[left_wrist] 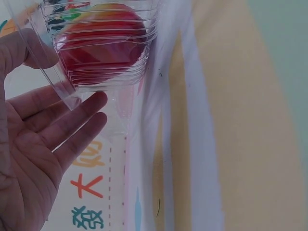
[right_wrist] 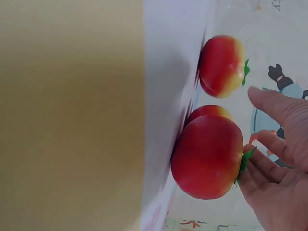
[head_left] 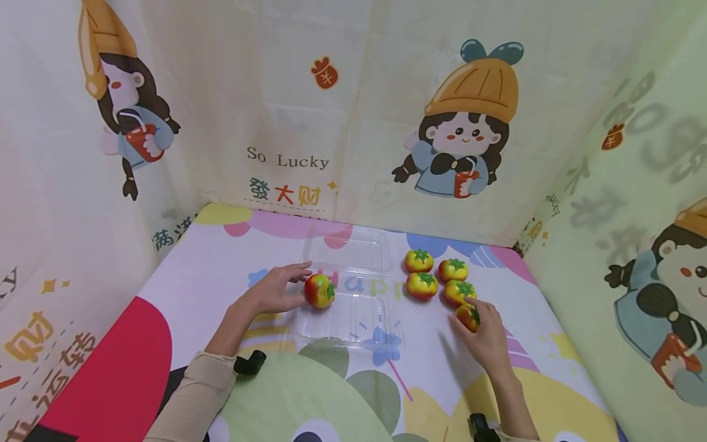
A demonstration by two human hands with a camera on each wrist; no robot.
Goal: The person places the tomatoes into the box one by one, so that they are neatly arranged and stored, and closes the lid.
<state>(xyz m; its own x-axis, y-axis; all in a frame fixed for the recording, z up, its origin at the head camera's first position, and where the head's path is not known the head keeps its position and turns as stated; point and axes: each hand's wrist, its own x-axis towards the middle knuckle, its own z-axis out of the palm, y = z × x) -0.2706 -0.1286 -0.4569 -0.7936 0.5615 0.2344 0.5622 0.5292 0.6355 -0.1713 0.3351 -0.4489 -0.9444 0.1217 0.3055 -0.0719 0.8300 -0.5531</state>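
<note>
A clear plastic clamshell box lies opened flat, its lid folded toward the back wall. At the tray's left side is a red-and-yellow persimmon-like fruit with green leaves, seen through the ribbed wall in the left wrist view. My left hand is beside this fruit, thumb and forefinger spread at its left, the other fingers extended outside the plastic. Over the nearest fruit of the group on the right, my right hand has its thumb apart and its fingers by the leaves.
Several matching fruits stand close together right of the box, just beyond my right hand. A patterned cloth covers the table. Printed curtains rise along the back and both sides.
</note>
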